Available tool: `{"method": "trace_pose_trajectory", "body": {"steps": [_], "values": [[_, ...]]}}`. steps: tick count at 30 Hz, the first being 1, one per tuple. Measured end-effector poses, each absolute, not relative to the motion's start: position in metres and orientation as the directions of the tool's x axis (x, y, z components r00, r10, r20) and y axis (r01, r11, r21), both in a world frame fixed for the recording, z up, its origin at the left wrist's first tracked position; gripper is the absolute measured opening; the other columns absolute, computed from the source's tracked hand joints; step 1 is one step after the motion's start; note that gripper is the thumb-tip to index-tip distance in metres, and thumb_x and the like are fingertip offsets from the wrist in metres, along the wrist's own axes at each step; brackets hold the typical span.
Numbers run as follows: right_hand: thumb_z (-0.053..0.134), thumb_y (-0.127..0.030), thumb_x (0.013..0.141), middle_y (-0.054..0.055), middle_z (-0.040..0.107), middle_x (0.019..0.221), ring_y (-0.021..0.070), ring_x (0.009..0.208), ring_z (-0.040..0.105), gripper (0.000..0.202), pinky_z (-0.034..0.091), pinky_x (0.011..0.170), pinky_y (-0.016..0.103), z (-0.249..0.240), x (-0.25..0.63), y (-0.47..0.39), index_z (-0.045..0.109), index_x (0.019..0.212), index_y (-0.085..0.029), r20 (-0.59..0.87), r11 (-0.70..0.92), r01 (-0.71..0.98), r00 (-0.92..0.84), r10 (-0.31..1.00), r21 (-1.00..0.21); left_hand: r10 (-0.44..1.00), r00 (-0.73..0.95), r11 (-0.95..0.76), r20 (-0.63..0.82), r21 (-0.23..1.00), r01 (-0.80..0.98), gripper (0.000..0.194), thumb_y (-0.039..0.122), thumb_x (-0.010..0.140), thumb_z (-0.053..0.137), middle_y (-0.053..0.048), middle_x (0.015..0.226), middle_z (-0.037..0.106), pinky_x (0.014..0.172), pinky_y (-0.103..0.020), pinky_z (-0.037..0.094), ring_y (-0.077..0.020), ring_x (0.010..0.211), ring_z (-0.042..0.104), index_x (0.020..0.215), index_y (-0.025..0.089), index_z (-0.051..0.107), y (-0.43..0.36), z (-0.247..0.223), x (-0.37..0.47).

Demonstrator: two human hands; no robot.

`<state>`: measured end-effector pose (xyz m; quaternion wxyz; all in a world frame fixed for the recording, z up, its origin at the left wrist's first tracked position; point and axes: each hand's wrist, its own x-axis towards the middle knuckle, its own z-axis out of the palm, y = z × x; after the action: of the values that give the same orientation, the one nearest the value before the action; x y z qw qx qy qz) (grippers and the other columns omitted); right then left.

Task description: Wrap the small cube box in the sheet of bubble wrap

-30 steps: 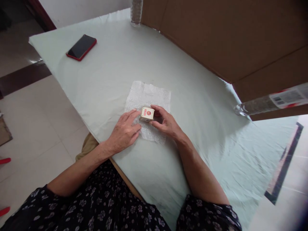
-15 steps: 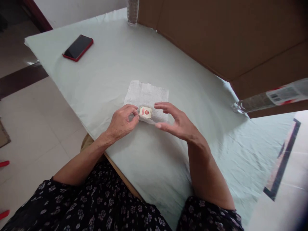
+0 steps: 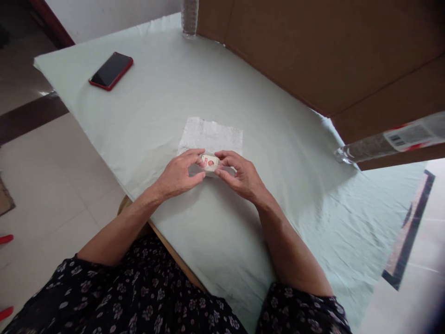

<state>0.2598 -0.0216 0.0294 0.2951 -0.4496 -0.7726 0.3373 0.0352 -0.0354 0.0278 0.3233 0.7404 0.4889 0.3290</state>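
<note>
A small cream box with red print (image 3: 210, 162) lies on the near part of a white, translucent sheet that looks like bubble wrap (image 3: 212, 135). My left hand (image 3: 181, 174) is at the box's left end, its thumb and fingers curled on the sheet's near edge. On the other side, my right hand (image 3: 241, 175) pinches the same raised edge with its thumb below the fingers. Between the two hands the near edge stands up against the front of the box. The fingertips partly hide the box's ends.
A phone in a red case (image 3: 111, 71) lies at the far left of the cloth-covered table (image 3: 149, 102). A large cardboard box (image 3: 285, 51) stands at the back right. Clear plastic bottles stand beside it, one at the far edge (image 3: 189, 18), another at right (image 3: 389, 141).
My right hand has moved left and closed on the sheet's near edge, beside the box. That edge is now lifted up at the box's front. My left hand has shifted slightly right.
</note>
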Motion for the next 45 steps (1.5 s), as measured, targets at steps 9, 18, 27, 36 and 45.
{"method": "trace_pose_trajectory", "body": {"steps": [9, 18, 27, 36, 45], "values": [[0.065, -0.030, 0.088, 0.007, 0.074, 0.118, 0.0210, 0.098, 0.069, 0.010, 0.049, 0.074, 0.031, 0.027, 0.257, -0.025, 0.062, 0.081, -0.023, 0.158, 0.341, 0.450, -0.396, 0.904, -0.826, 0.957, 0.230, -0.248, 0.174, 0.905, 0.346, 0.009, 0.028, 0.084, 0.064, -0.008, 0.115, 0.077, 0.087, -0.034, 0.055, -0.0222, 0.107, 0.071, 0.081, 0.020, 0.068, -0.032, 0.025, 0.040], [0.065, -0.036, 0.089, 0.006, 0.076, 0.110, 0.0200, 0.092, 0.069, 0.018, 0.049, 0.071, 0.030, 0.032, 0.251, -0.031, 0.062, 0.077, -0.022, 0.128, 0.310, 0.456, -0.387, 0.913, -0.834, 0.966, 0.222, -0.201, 0.133, 0.925, 0.321, 0.014, 0.030, 0.084, 0.066, -0.007, 0.107, 0.077, 0.079, -0.030, 0.053, -0.0202, 0.101, 0.071, 0.074, 0.020, 0.069, -0.038, 0.028, 0.037], [0.066, -0.041, 0.086, 0.007, 0.077, 0.102, 0.0206, 0.088, 0.069, 0.024, 0.049, 0.071, 0.031, 0.035, 0.248, -0.031, 0.060, 0.073, -0.022, 0.053, 0.220, 0.463, -0.347, 0.936, -0.858, 0.962, 0.262, -0.165, 0.074, 0.924, 0.345, 0.014, 0.029, 0.082, 0.066, -0.005, 0.099, 0.076, 0.080, -0.030, 0.051, -0.0178, 0.090, 0.068, 0.072, 0.019, 0.070, -0.033, 0.030, 0.037], [0.066, -0.034, 0.083, 0.005, 0.077, 0.098, 0.0191, 0.085, 0.066, 0.016, 0.047, 0.074, 0.031, 0.035, 0.249, -0.029, 0.059, 0.075, -0.021, -0.016, 0.149, 0.445, -0.346, 0.938, -0.883, 0.958, 0.287, -0.123, 0.021, 0.931, 0.342, 0.012, 0.027, 0.081, 0.064, -0.004, 0.095, 0.074, 0.075, -0.028, 0.049, -0.0157, 0.085, 0.066, 0.077, 0.018, 0.071, -0.032, 0.032, 0.035], [0.067, -0.032, 0.081, 0.005, 0.076, 0.099, 0.0181, 0.084, 0.066, 0.016, 0.048, 0.076, 0.031, 0.032, 0.250, -0.028, 0.058, 0.072, -0.021, -0.025, 0.125, 0.409, -0.342, 0.939, -0.904, 0.962, 0.271, -0.079, -0.013, 0.942, 0.326, 0.009, 0.027, 0.079, 0.065, -0.005, 0.099, 0.076, 0.079, -0.029, 0.052, -0.0180, 0.090, 0.069, 0.078, 0.019, 0.069, -0.033, 0.033, 0.032]]}}
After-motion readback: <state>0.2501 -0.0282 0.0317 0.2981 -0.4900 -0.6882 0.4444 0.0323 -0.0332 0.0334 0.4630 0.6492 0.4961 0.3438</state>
